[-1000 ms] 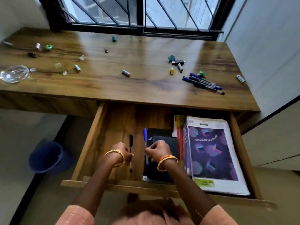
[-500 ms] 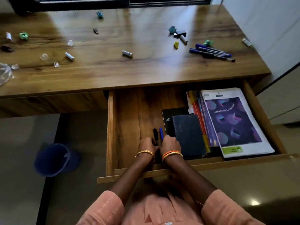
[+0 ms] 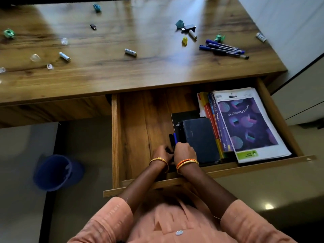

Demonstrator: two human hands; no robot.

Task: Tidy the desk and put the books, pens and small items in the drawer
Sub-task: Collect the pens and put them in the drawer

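Observation:
The wooden drawer (image 3: pixel 114 137) is pulled out below the desk (image 3: pixel 140 72). Inside it lie a purple-covered book (image 3: pixel 249 123) on a stack at the right and a dark notebook (image 3: pixel 199 137) beside it. Both my hands are in the drawer, close together. My right hand (image 3: pixel 185 152) grips a blue pen (image 3: pixel 175 137) just left of the dark notebook. My left hand (image 3: pixel 162 153) holds a black pen (image 3: pixel 171 138) next to it. On the desk at the right lie several blue pens (image 3: pixel 222 49).
Batteries (image 3: pixel 130 52) (image 3: pixel 64 56), small green and teal bits (image 3: pixel 8 33), a yellow piece (image 3: pixel 184 41), a black USB stick (image 3: pixel 93 26) and clear beads (image 3: pixel 35 57) are scattered over the desk. A blue bin (image 3: pixel 56 172) stands on the floor at the left. A white wall flanks the right.
My hands have drawn together and brought the two pens side by side against the dark notebook. My view has tilted down and closer; the window is out of sight.

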